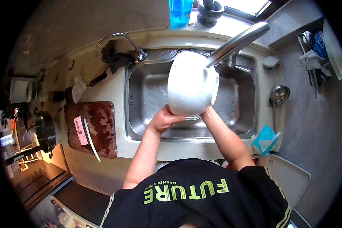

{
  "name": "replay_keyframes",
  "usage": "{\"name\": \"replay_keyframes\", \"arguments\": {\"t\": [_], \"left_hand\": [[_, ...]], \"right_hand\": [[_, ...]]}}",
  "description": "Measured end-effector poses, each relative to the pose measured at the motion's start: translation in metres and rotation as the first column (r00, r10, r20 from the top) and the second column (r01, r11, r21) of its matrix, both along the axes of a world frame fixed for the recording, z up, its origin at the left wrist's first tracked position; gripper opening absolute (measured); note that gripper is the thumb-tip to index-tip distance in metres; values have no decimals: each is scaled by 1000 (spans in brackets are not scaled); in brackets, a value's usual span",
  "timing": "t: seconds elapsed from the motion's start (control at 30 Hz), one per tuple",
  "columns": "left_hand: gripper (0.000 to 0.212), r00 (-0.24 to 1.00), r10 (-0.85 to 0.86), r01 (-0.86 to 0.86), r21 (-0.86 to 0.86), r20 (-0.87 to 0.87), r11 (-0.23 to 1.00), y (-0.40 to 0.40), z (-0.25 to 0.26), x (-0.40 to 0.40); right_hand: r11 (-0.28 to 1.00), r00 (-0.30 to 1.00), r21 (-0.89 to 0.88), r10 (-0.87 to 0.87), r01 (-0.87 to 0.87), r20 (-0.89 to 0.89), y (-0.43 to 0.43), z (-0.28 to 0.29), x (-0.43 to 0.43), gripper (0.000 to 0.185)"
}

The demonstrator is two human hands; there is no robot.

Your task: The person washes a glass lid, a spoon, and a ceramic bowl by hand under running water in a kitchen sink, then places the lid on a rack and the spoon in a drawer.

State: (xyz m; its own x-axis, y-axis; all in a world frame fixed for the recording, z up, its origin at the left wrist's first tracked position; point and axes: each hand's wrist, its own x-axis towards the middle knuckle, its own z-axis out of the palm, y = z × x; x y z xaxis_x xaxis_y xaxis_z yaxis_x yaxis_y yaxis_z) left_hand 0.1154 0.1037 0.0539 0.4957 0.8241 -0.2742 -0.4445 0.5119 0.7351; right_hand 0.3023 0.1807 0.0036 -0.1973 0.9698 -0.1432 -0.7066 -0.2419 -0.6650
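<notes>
A large white bowl [188, 85] is held up over the stainless steel sink [151, 94], below the spout of the chrome faucet [239, 42]. My left hand [166, 119] grips its near left edge, with the thumb laid across towards the right. My right wrist [207, 111] meets the bowl's near right edge. Beyond that wrist the bowl hides my right hand, so its fingers and grip do not show. A shiny curved rim [192, 117] shows just under the bowl, between my hands. Glare washes out the bowl's surface.
Left of the sink lie a wet brown cutting board [102, 128] bearing a pink-labelled item [81, 130], a dark cloth [116, 58] and a thin second faucet [119, 34]. A metal ladle [279, 95] and blue packet [265, 141] sit right. Behind stands a stone mortar [209, 14].
</notes>
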Motion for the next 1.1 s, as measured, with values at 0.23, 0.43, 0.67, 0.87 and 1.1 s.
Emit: {"name": "replay_keyframes", "arguments": {"t": [0.23,0.43,0.67,0.87,1.1], "left_hand": [[42,959,106,-61,-172,264,983,24,-13,-1],[43,875,391,-337,-221,284,915,17,-26,27],[41,835,483,-416,-272,262,868,21,-36,18],[45,847,448,-400,-213,286,892,19,-39,21],[44,793,499,-423,-273,351,864,12,-40,15]], "right_hand": [[961,961,-220,111,-169,-253,18,-59,53,39],[994,996,-103,-12,21,87,12,-3,33,36],[853,130,441,-421,-279,898,-31,34,-4,44],[746,-445,246,-591,-619,673,-23,26,-2,37],[777,29,525,-551,-349,834,-36,43,-8,43]]}}
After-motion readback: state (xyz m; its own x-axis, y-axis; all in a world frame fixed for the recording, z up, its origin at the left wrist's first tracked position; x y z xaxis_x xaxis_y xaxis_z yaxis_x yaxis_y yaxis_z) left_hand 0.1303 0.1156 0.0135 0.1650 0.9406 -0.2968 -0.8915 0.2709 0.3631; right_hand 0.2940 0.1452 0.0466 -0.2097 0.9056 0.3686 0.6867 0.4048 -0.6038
